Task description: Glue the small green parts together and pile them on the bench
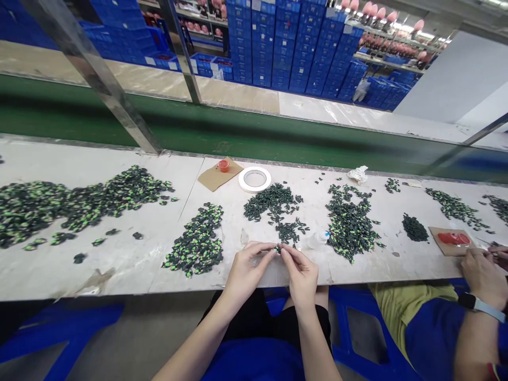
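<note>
"So, standing here, how do the hands look?"

"Nearly closed, both. Left hand (pixel 248 269) and right hand (pixel 304 272) meet at the near side of the bench (pixel 130 270), thumbs and fingertips pinched on a small dark piece (pixel 278 248). One part or two joined: cannot tell, too small."

"Why hold it that way?"

"Tiny piece; presumably only fingertips suit it, and two hands steady it. Take that grip as clock centre, twelve pointing away from the person. Dark pellets (pixel 270 200) at twelve, near heap (pixel 196 243) of green-flecked bits at nine, right-hand heap (pixel 351 225), likewise flecked, between two and three. Probably laid so for short reach and to keep kinds apart."

"Farther off?"

"White tape roll (pixel 241 180) at half past eleven. Red tub (pixel 223 166) at eleven, standing on cardboard (pixel 212 180), perhaps to spare the surface. Big heap (pixel 39 206) between nine and ten, well apart."

"Counts?"

"Person's hands, two. Pinched piece, apparently one. Tape roll, one; red tub, one; cardboard under it, one. Green-flecked heaps, the three named. Pellets: one main cluster, one smaller toward the hands; singles beyond counting. Past three o'clock, a co-worker's hand (pixel 484 275), the other partly cut off."
</note>
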Demonstrator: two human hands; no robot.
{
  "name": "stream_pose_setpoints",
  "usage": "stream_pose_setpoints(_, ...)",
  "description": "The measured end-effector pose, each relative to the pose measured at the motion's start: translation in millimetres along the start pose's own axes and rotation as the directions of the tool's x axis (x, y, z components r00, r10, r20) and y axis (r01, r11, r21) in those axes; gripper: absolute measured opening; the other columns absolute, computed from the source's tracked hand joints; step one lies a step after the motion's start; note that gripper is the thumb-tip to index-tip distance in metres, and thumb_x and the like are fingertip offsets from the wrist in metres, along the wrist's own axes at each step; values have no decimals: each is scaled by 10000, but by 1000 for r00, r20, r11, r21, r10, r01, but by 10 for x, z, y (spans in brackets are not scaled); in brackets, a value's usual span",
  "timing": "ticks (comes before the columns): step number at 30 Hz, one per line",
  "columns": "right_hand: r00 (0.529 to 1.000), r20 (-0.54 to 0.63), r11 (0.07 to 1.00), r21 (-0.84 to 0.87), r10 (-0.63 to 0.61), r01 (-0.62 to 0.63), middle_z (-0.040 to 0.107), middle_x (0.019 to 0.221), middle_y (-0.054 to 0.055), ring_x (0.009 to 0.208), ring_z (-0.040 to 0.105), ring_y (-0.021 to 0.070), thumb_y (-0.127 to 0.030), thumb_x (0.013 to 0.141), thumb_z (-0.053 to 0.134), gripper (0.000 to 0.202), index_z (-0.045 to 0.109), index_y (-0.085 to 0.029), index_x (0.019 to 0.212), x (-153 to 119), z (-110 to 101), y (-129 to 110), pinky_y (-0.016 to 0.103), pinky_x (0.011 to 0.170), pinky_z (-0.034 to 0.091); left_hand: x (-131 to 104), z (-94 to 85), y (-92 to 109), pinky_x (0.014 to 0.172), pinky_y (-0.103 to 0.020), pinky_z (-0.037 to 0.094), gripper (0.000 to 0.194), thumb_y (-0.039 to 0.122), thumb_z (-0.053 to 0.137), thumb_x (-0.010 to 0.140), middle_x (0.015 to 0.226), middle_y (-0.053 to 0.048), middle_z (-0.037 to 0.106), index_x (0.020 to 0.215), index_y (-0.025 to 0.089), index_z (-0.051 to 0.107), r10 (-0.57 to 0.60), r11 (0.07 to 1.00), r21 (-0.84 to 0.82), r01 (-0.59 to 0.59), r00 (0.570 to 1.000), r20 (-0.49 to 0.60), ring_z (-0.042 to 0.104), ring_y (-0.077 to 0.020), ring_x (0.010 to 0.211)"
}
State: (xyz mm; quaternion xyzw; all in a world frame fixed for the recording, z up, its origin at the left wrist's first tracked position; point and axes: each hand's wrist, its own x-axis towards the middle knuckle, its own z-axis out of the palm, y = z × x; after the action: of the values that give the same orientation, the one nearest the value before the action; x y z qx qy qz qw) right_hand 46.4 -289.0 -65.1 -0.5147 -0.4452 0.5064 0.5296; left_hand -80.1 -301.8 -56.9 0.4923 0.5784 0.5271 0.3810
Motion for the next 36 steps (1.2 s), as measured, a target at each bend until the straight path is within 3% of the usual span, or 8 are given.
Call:
stream_pose_setpoints(5,998,44,999,-23,-48,49,767,877,57,832,721,224,-319,749,706,162,770,-206,847,1,-20,5,363,788,597,-4,2,-2,781,-320,553,159,289,639,790,864,-53,740,876,220,754,25,1000,-6,-25,999,33,662,-194,825)
stream_pose_setpoints(9,980,97,981,-68,-175,182,762,882,57,832,717,208,-253,781,682,123,771,-219,858,19,-72,4,345,785,594,-7,-4,26,751,-303,548,164,286,650,786,867,-60,742,884,205,753,15,1000,-20,-14,999,47,659,-192,819)
stream_pose_setpoints(16,877,217,876,-139,-428,462,757,872,42,812,711,185,-129,813,645,175,759,-243,881,45,-191,-97,322,761,596,-24,-36,156,806,-309,540,132,257,637,805,870,-64,732,864,203,742,77,996,-58,-72,993,91,668,-195,861)
stream_pose_setpoints(21,826,250,814,-181,-506,553,750,875,44,801,705,180,-103,827,623,198,743,-239,905,13,-190,-183,320,746,596,-42,-47,232,795,-316,537,114,218,609,820,865,-58,710,871,201,709,173,984,20,-176,980,95,650,-192,862)
stream_pose_setpoints(25,838,271,812,-234,-473,535,744,898,54,802,705,179,-130,829,617,237,705,-227,1026,3,-216,-200,314,750,598,-47,-72,281,778,-312,528,97,194,592,822,854,-54,695,859,201,681,206,973,74,-217,970,130,638,-190,854)
stream_pose_setpoints(29,842,354,827,-250,-406,504,740,879,40,766,702,169,-170,810,631,374,621,-225,1180,52,-299,-214,328,781,593,-30,-142,285,789,-306,517,84,206,598,813,871,-53,677,857,201,669,167,977,97,-193,960,224,635,-189,872)
stream_pose_setpoints(33,859,403,874,-227,-317,429,717,791,7,739,690,152,-158,770,647,377,609,-228,1138,100,-334,-249,317,804,569,-13,-187,275,829,-307,502,96,232,600,810,894,-39,671,878,213,664,99,988,88,-130,952,290,635,-185,895)
stream_pose_setpoints(36,896,377,931,-181,-233,318,676,699,-12,689,671,140,-168,734,654,321,612,-219,1048,98,-297,-251,268,718,565,-26,-182,283,810,-288,499,116,236,594,805,927,-35,671,910,211,639,36,996,72,-60,955,293,637,-182,915)
